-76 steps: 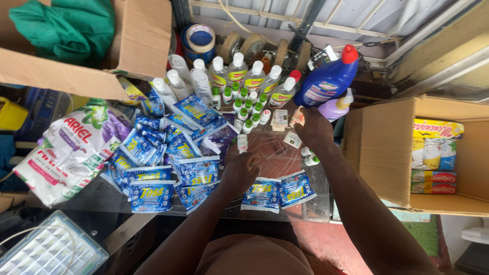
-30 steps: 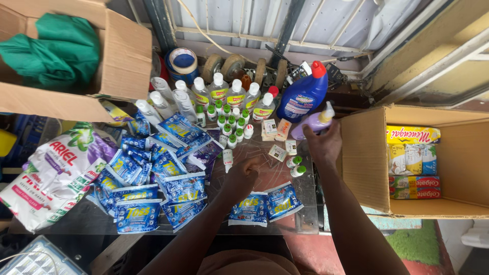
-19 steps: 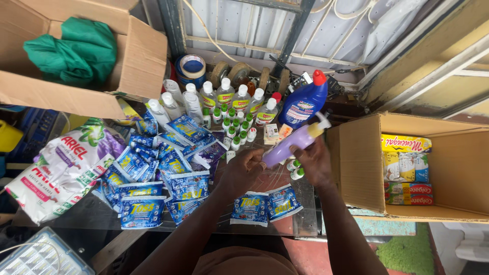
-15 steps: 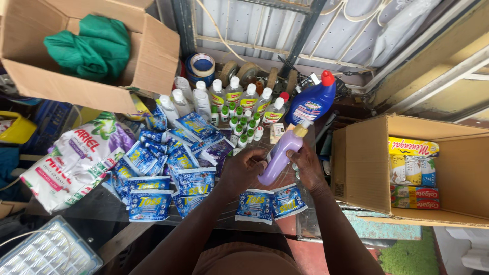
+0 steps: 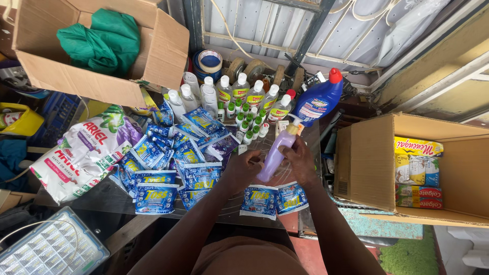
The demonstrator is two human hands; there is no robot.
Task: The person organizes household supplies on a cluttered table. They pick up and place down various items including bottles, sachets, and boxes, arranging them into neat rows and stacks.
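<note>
Head view: both hands' grip grasps a purple bottle (image 5: pixel 275 154) over a cluttered glass table (image 5: pixel 107 196).

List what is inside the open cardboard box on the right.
The cardboard box holds stacked packets: a yellow one on top, blue-and-yellow packs below, red cartons at the bottom. Whatever lies behind or under them is hidden; the rest shows bare cardboard.

Left hand (image 5: pixel 243 170): fingers curled, knuckles up, forearm reaching forward.
Right hand (image 5: pixel 301 162): fingers wrapped closed, forearm angled inward.

Glossy plastic purple bottle (image 5: pixel 275 153), matt cardboard box (image 5: pixel 365 165)
</note>
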